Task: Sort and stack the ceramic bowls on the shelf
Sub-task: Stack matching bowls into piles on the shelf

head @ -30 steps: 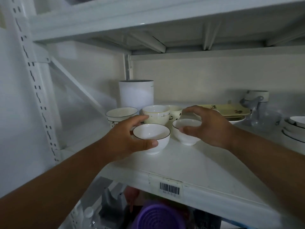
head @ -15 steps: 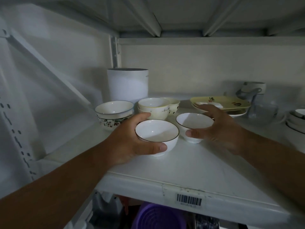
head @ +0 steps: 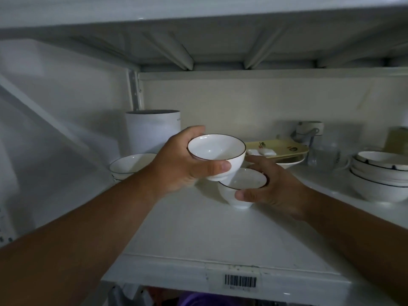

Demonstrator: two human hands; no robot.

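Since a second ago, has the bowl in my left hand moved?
Yes. The left hand has lifted its bowl off the shelf, up and right, over the other bowl.

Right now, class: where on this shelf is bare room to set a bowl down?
Bare: the shelf's front, from the barcode label up to both hands. Crowded: the back, with the white canister, yellow tray and right-hand bowl stack.

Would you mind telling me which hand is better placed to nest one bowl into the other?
Left. The left hand holds its bowl raised, overlapping the lower bowl, which the right hand steadies near the shelf.
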